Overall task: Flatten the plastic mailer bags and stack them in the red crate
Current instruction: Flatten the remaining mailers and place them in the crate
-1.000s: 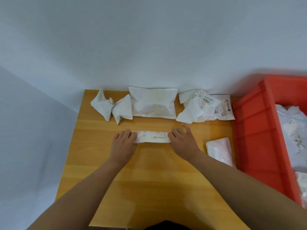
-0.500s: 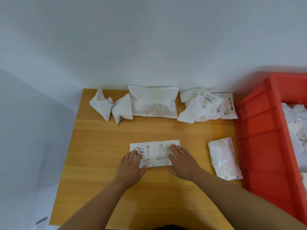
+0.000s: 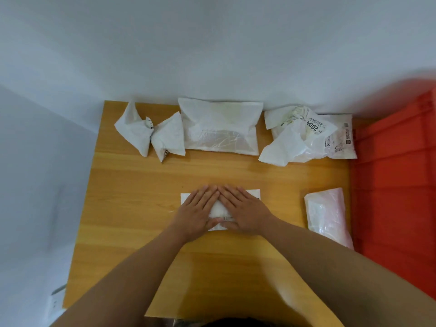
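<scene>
Both hands lie flat on a white mailer bag (image 3: pixel 253 194) in the middle of the wooden table (image 3: pixel 132 208). The left hand (image 3: pixel 197 212) covers the bag's 9 o'clock half and the right hand (image 3: pixel 244 212) covers its 3 o'clock half. The fingers of both hands are straight and together, they point toward 12 o'clock, and the fingertips of the two hands meet near the far edge of the bag. Neither hand grasps anything; the palms only press on the plastic. Of the bag, only the corners and a small part between the hands are visible.

At 12 o'clock from the hands, along the wall, there is a row of other bags. A crumpled, twisted bag (image 3: pixel 151 133) lies at about 11 o'clock. A large flat bag (image 3: pixel 221 128) lies just beside it at 12 o'clock. A loose crumpled bag with a printed label (image 3: pixel 306 135) lies at about 1 o'clock. At 3 o'clock from the hands, apart from them, a pinkish translucent bag (image 3: pixel 328 215) lies near the table's edge. The red crate (image 3: pixel 396 185) stands just beside the table at 3 o'clock; its inside is not in view.
</scene>
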Motion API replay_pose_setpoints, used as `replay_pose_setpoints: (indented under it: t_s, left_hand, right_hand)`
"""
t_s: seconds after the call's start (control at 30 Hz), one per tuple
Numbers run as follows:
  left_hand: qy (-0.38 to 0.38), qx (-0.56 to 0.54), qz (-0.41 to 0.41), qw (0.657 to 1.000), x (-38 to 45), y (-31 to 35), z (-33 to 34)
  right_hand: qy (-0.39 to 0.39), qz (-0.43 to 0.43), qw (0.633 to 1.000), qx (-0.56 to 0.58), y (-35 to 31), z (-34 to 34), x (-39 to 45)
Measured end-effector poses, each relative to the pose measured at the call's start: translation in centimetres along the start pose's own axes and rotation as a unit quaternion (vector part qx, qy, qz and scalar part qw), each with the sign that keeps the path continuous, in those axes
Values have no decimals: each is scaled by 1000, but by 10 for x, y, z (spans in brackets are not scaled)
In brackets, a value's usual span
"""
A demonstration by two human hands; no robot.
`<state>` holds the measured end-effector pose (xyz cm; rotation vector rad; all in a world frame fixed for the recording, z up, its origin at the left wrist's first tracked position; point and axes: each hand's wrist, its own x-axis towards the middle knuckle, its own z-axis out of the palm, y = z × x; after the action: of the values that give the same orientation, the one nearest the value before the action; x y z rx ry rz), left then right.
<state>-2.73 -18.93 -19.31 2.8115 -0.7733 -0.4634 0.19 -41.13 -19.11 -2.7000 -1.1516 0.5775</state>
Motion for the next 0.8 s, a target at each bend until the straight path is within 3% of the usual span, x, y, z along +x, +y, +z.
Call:
replay_pose_setpoints:
  t_s: [0.43, 0.8]
  left_hand:
    - [79, 31, 36, 996, 3, -12, 25]
    - [94, 26, 27, 995, 3, -9, 28]
  right_hand:
    - [144, -29, 988, -45, 8, 31, -1]
    - [136, -26, 989, -47, 8, 34, -1]
